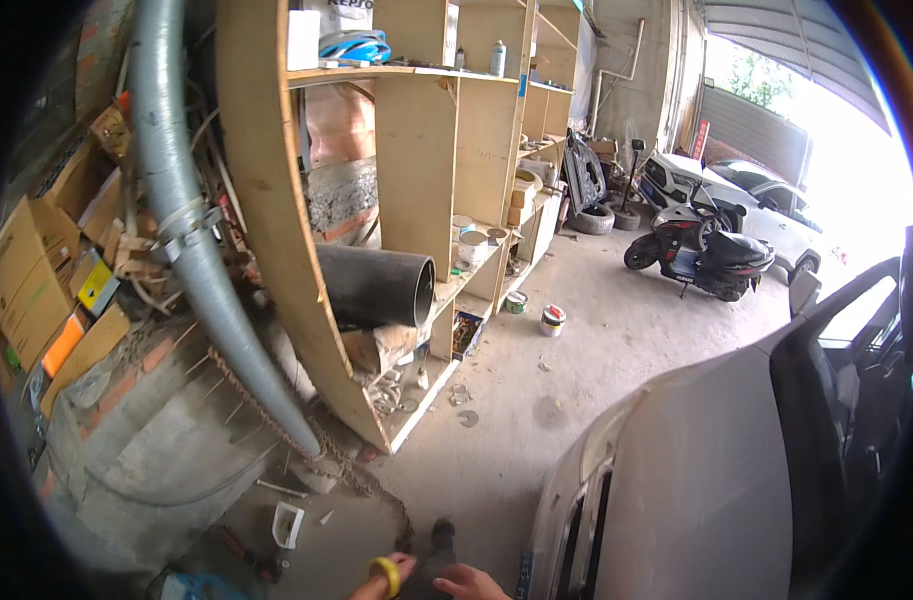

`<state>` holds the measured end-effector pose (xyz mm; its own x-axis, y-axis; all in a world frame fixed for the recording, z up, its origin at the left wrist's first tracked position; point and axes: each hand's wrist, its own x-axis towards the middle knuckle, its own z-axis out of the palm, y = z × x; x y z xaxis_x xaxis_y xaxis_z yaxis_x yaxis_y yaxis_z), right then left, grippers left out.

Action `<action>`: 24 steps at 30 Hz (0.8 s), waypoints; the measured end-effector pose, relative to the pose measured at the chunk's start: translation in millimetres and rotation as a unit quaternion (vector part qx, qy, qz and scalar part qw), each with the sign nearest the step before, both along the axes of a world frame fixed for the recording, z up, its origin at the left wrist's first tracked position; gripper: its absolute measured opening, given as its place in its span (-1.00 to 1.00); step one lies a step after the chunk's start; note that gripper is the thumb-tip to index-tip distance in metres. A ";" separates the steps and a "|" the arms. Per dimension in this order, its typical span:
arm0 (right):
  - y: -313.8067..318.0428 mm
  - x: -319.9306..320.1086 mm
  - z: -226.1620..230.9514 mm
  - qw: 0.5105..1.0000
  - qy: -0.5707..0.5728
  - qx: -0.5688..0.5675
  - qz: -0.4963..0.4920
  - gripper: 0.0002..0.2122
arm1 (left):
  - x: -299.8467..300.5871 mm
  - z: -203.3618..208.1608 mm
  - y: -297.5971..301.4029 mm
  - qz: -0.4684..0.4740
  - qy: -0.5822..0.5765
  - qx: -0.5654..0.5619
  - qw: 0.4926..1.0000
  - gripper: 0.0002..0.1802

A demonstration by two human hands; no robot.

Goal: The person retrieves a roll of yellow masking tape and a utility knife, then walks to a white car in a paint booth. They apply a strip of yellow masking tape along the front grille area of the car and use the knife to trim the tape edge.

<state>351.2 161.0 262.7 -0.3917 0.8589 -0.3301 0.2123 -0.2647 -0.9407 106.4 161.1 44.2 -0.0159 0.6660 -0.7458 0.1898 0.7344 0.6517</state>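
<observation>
My left hand (404, 566) is low in the view, close in front of my body. A yellow ring like a roll of tape (386, 577) sits around its wrist. Its fingers are small in view and look loosely apart, with nothing visible in them. Just to its right, my right hand (467, 580) has its fingers stretched toward the left, and it holds nothing that I can see. The hands are apart. Beyond them a dark shoe (443, 535) shows on the concrete floor. Right of my right hand is the front of a silver car (677, 470).
A wooden shelf unit (487, 150) stands ahead, with a black pipe (377, 285) in it. A grey duct (192, 240) slants down at the left, beside cardboard (37, 260). A rusty chain (382, 495) trails on the floor. Paint cans (553, 320) and a scooter (702, 250) stand farther off.
</observation>
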 end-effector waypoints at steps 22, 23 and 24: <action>641.7 160.0 43.8 0.967 -0.216 -0.015 -0.134 -0.52 | 220.0 209.1 663.9 -0.120 -0.274 -0.020 0.954 -0.59; 666.7 167.4 53.5 0.972 -0.219 -0.032 -0.083 -0.53 | 228.9 219.1 683.6 -0.101 -0.265 -0.021 0.959 -0.58; 689.3 172.7 62.7 0.979 -0.187 -0.005 -0.081 -0.55 | 237.7 225.8 702.1 -0.073 -0.261 -0.010 0.962 -0.57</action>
